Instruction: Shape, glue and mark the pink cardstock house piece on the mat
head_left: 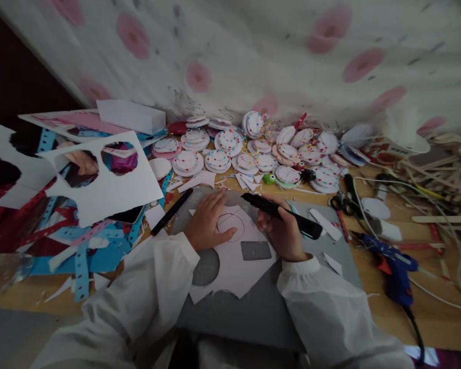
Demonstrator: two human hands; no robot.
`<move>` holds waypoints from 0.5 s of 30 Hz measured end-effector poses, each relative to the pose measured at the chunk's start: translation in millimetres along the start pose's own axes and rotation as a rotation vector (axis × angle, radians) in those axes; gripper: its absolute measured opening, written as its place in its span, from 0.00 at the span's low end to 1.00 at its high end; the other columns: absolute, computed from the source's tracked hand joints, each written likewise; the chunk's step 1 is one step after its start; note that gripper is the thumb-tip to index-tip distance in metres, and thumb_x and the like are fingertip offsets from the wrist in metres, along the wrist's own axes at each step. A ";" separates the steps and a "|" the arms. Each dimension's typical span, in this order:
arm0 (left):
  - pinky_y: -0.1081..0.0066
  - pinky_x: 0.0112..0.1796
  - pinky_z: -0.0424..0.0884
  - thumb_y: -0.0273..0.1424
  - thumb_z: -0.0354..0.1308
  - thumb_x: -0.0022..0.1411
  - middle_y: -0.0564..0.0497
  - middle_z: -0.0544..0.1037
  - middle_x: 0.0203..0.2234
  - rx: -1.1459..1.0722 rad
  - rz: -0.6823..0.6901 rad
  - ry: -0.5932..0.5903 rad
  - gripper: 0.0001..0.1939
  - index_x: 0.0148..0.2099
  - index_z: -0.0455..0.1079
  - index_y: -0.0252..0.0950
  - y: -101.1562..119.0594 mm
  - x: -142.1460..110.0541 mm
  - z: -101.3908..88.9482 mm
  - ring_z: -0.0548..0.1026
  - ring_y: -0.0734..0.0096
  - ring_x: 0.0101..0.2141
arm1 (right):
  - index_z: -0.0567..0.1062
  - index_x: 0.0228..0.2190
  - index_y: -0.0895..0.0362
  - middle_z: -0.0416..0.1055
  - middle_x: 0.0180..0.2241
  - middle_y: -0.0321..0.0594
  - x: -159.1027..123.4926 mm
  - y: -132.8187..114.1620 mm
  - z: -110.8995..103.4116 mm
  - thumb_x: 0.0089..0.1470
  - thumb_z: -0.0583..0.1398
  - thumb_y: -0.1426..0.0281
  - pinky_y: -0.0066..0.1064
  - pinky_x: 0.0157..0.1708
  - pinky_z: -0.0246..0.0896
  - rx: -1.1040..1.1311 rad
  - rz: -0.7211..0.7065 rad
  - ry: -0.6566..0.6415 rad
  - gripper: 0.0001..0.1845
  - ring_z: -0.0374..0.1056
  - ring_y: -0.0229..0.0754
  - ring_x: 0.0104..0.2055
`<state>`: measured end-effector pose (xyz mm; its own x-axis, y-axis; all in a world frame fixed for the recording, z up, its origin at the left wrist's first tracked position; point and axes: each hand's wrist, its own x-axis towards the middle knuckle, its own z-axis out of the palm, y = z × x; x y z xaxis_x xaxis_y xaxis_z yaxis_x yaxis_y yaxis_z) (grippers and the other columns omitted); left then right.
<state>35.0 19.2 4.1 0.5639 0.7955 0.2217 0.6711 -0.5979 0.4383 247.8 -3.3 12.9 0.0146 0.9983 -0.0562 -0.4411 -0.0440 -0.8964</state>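
Note:
A white paper sheet (230, 271) with a rectangular hole and a round cut-out lies on the grey cutting mat (249, 312). A circle is drawn on it in thin dark line. My left hand (211, 220) lies flat on the sheet beside this circle, thumb spread from the fingers. Above the sheet's right side, my right hand (282, 230) is wrapped round a black utility knife (269, 207), its tip pointing left and apart from the paper. A slim black pen-like object (172, 211) rests at the mat's upper left edge.
Several layered paper discs with coloured dots (217, 160) crowd the back. Paper offcuts (111, 179) and blue strips pile up at left. A blue glue gun (395, 271) with its cord, scissors (341, 203) and wooden sticks (445, 174) lie at right. A floral curtain (230, 46) hangs behind.

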 end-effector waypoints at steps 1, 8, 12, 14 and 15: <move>0.49 0.63 0.49 0.44 0.56 0.58 0.33 0.55 0.65 -0.002 -0.004 0.008 0.40 0.66 0.49 0.30 -0.9 -0.2 0.3 0.52 0.53 0.65 | 0.72 0.44 0.56 0.71 0.25 0.38 -0.7 0.5 -1.2 0.50 0.56 0.56 0.30 0.22 0.60 0.022 0.017 -0.005 0.23 0.63 0.40 0.23; 0.50 0.63 0.51 0.44 0.57 0.56 0.33 0.59 0.63 -0.012 -0.026 -0.008 0.39 0.64 0.53 0.28 -0.7 2.0 1.8 0.55 0.53 0.64 | 0.73 0.44 0.56 0.71 0.24 0.39 -2.7 -2.9 -3.9 0.50 0.56 0.53 0.32 0.24 0.59 -0.080 0.090 0.026 0.25 0.65 0.41 0.24; 0.51 0.64 0.49 0.45 0.57 0.55 0.32 0.59 0.63 0.006 -0.033 -0.037 0.40 0.63 0.54 0.26 0.6 2.6 0.5 0.55 0.53 0.64 | 0.72 0.44 0.55 0.70 0.26 0.38 -4.4 -1.4 -3.7 0.51 0.58 0.54 0.32 0.25 0.60 -0.119 0.061 0.022 0.23 0.65 0.40 0.26; 0.51 0.64 0.48 0.46 0.58 0.54 0.32 0.59 0.63 0.024 -0.039 -0.057 0.41 0.63 0.55 0.26 1.1 2.8 0.4 0.55 0.52 0.64 | 0.71 0.43 0.52 0.69 0.27 0.35 -5.1 0.1 -4.8 0.51 0.60 0.58 0.31 0.26 0.61 -0.124 0.028 0.048 0.18 0.65 0.39 0.27; 0.51 0.64 0.47 0.47 0.58 0.54 0.32 0.59 0.63 0.034 -0.038 -0.074 0.41 0.63 0.56 0.27 1.3 2.9 0.4 0.54 0.52 0.65 | 0.70 0.41 0.51 0.68 0.27 0.34 -5.1 0.7 -5.7 0.50 0.61 0.59 0.31 0.27 0.61 -0.123 0.010 0.063 0.16 0.64 0.38 0.28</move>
<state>37.6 20.7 5.0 0.5707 0.8091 0.1401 0.7079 -0.5712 0.4154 252.5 -8.7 10.0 0.0685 0.9936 -0.0896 -0.3283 -0.0624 -0.9425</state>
